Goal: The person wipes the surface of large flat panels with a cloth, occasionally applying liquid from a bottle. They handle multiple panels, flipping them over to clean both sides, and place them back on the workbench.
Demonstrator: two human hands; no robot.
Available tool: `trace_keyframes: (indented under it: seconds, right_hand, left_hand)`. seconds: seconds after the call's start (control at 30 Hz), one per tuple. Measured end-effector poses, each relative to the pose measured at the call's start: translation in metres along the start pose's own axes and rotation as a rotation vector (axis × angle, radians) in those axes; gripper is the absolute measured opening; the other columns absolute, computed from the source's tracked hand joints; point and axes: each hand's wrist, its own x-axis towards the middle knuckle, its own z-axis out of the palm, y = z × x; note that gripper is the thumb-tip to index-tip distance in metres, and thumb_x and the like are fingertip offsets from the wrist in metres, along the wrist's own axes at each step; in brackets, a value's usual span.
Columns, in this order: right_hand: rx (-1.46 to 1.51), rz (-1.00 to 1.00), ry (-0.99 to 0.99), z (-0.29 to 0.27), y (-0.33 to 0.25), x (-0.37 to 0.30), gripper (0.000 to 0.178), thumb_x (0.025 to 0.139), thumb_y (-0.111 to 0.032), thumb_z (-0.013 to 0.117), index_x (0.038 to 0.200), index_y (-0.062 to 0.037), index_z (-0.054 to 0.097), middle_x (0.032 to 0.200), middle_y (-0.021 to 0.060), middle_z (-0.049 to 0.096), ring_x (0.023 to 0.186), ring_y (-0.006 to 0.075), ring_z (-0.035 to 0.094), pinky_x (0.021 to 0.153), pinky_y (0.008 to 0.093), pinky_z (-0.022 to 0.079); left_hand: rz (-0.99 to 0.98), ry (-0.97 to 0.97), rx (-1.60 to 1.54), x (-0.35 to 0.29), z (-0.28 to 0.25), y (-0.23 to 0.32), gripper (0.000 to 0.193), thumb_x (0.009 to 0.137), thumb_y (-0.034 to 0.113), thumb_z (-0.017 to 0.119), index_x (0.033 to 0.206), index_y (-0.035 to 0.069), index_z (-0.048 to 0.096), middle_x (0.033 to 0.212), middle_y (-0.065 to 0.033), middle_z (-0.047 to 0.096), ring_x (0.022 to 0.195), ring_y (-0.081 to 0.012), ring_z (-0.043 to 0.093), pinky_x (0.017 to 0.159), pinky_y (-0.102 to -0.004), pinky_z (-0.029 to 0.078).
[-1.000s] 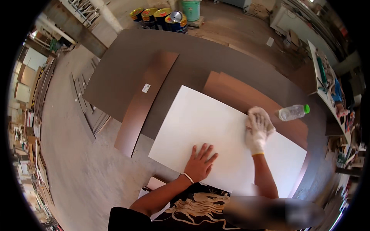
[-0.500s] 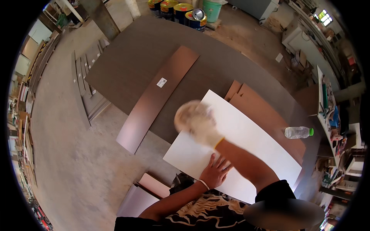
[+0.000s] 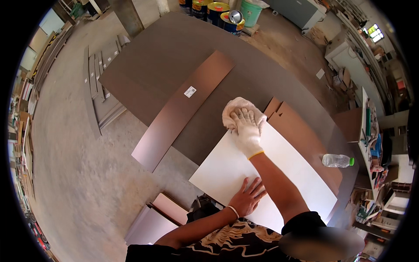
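Note:
A white rectangular panel point(image 3: 222, 166) lies on the dark brown table in front of me. My left hand point(image 3: 248, 200), bare and with a pale band at the wrist, rests flat on the panel near its close edge, fingers spread. In a white knit glove with a yellow cuff, my right hand point(image 3: 247, 133) presses a crumpled off-white cloth point(image 3: 238, 106) at the panel's far corner. Part of the cloth reaches past the panel's edge. The right forearm crosses over the panel and hides a strip of it.
A long brown board point(image 3: 183, 107) with a white label juts over the left edge of the table point(image 3: 161, 52). Right of the panel lie stacked brown boards point(image 3: 305, 139) and a clear bottle point(image 3: 336, 160). Paint cans point(image 3: 217, 13) and a green bucket point(image 3: 250, 13) stand beyond.
My right hand has moved with the cloth, away from me and to the right, from the panel's left edge to its far corner. My left hand stays on the panel.

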Motion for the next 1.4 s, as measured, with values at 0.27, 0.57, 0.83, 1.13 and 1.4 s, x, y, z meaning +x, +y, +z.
trace_keyframes:
  seconds: [0.27,0.57,0.83,1.13,1.4]
  right_hand:
    - [0.021,-0.008,0.104,0.017,0.01,-0.013,0.058,0.1,-0.028,0.054,0.157,-0.0162,0.045,0.167,0.0116,0.035,0.156,0.0364,0.026,0.13,0.0471,0.015]
    - [0.002,0.047,-0.063,0.017,0.011,0.016,0.052,0.1,-0.023,0.054,0.149,-0.008,0.049,0.151,0.0155,0.052,0.144,0.0355,0.045,0.122,0.0413,0.035]
    - [0.185,-0.556,-0.074,0.039,-0.042,-0.08,0.042,0.095,-0.029,0.062,0.137,-0.0221,0.063,0.142,0.011,0.059,0.136,0.0359,0.051,0.116,0.058,0.035]
    - [-0.028,-0.584,-0.396,0.007,-0.09,-0.122,0.053,0.092,-0.028,0.066,0.144,-0.0188,0.061,0.153,0.0059,0.054,0.151,0.0322,0.036,0.121,0.0648,0.028]
    - [0.145,-0.141,0.09,0.034,0.033,-0.021,0.042,0.096,-0.019,0.059,0.138,-0.0146,0.061,0.144,0.0107,0.058,0.143,0.0315,0.046,0.114,0.0411,0.041]
  left_hand:
    - [-0.006,0.038,-0.016,0.002,0.006,0.0,0.062,0.1,0.035,0.058,0.158,0.016,0.046,0.169,-0.0132,0.031,0.158,-0.0345,0.021,0.125,-0.0649,0.015]
    - [0.01,-0.159,0.045,0.016,-0.004,-0.004,0.059,0.101,0.037,0.056,0.156,0.017,0.048,0.172,-0.0133,0.025,0.159,-0.035,0.018,0.126,-0.065,0.012]
    - [-0.013,0.204,-0.204,0.015,0.019,-0.007,0.057,0.097,0.032,0.061,0.151,0.015,0.051,0.161,-0.0133,0.041,0.154,-0.0356,0.03,0.125,-0.0666,0.014]
    - [-0.015,0.234,-0.123,0.01,0.02,-0.007,0.053,0.098,0.035,0.058,0.147,0.015,0.057,0.164,-0.0157,0.041,0.155,-0.0371,0.03,0.124,-0.0661,0.017]
    - [0.004,0.129,-0.002,0.014,0.007,-0.002,0.055,0.096,0.032,0.062,0.149,0.017,0.056,0.161,-0.0127,0.044,0.156,-0.035,0.027,0.124,-0.0676,0.017]
